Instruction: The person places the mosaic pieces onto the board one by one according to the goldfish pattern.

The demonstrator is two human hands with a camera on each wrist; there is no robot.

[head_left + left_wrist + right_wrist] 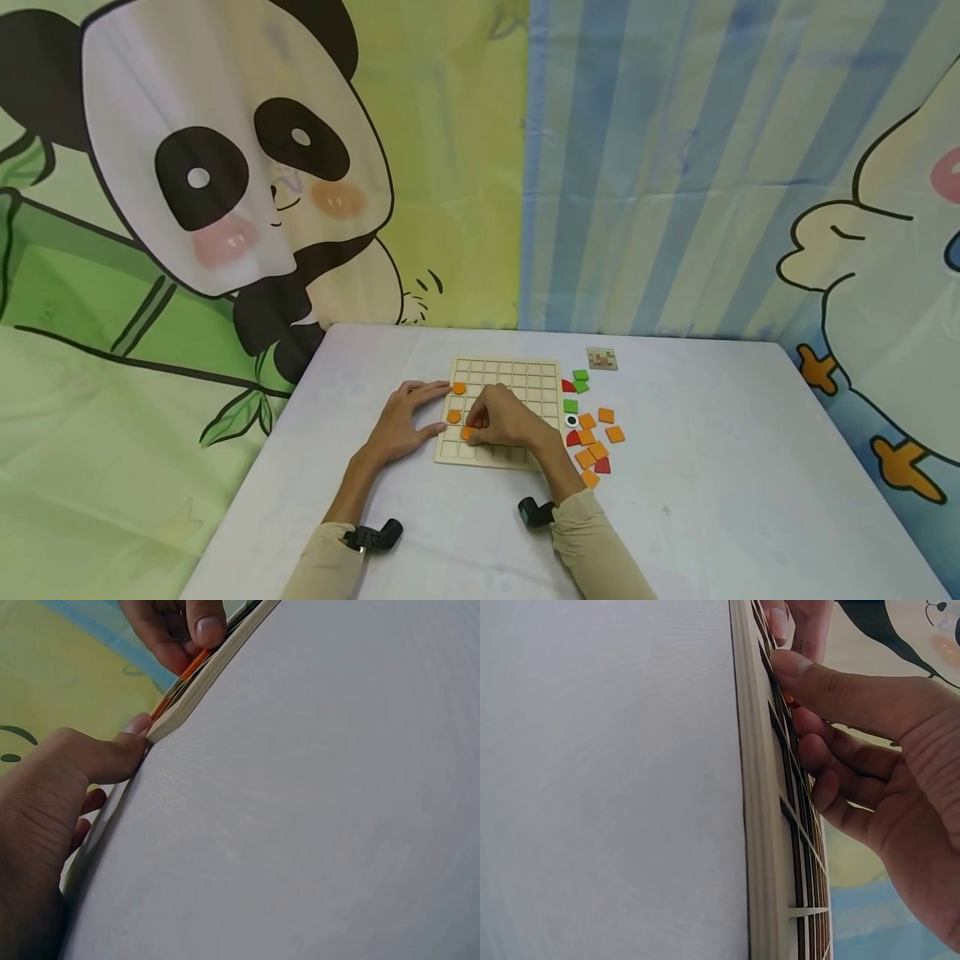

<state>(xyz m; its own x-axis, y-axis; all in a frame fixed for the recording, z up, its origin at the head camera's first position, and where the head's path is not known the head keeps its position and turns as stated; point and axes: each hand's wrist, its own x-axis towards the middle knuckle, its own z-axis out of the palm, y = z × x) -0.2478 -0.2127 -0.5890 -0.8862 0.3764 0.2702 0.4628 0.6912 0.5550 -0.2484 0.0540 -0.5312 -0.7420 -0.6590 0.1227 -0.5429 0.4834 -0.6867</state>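
A pale wooden grid board [517,372] lies on the white table. My left hand [399,423] rests at its left edge, fingers spread and thumb extended; in the left wrist view the thumb [124,754] presses by the board's corner. Over the lower left cells, my right hand [506,417] pinches an orange piece [467,433] between thumb and fingertips, close to the grid. The left wrist view shows this orange piece [196,664] edge-on under the right thumb. Two round orange pieces, one higher [459,388] and one lower [454,416], sit in the left column.
Right of the board lie several loose orange squares [615,434], green pieces [571,407], red pieces [602,466] and a white piece with a black dot [572,422]. A small patterned card [602,358] is farther back. Printed curtains [450,167] hang behind the table [712,500].
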